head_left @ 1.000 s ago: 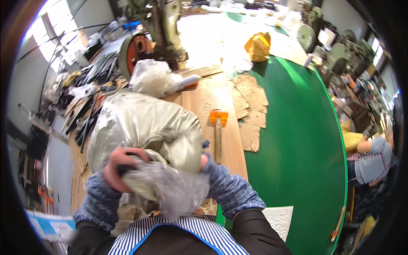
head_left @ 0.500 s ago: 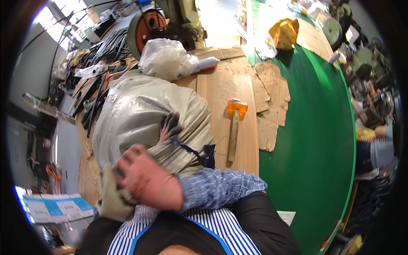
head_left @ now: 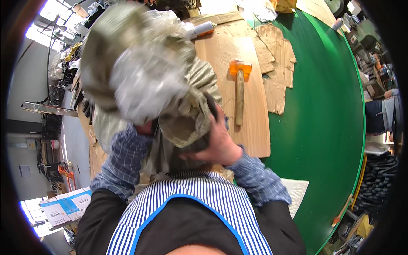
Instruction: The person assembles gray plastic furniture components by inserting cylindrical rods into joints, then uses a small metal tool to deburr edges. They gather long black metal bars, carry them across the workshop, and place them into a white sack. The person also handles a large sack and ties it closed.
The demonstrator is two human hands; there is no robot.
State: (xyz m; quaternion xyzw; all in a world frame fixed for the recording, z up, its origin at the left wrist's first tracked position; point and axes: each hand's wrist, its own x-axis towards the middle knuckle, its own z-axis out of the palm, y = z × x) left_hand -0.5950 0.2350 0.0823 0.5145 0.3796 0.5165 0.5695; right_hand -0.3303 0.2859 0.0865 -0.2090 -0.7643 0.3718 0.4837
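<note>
A large grey-green woven sack (head_left: 199, 74) is lifted and tilted in front of me, its upper part blurred by motion. Its round open mouth faces me low down. My right hand (head_left: 221, 142) grips the mouth's right side, the fingers curled round the rim with dark coverings on them. At the left side of the mouth, my left hand (head_left: 145, 128) holds the sack, its fingers mostly hidden by the material. Clear crumpled plastic (head_left: 146, 83) shows blurred against the sack, above my left hand; whether it hangs out of the sack cannot be told.
To the right, a mallet (head_left: 240, 89) with an orange head and wooden handle lies on a wooden board (head_left: 255, 136). A spray can (head_left: 202, 29) lies behind it. Torn cardboard (head_left: 278, 89) covers part of the green table (head_left: 318, 114). Another person (head_left: 378, 114) is at far right.
The sack has risen and turned, bringing its mouth toward me. My right hand has moved right, from the sack's lower left to the mouth. My left hand has shifted to the mouth's left side.
</note>
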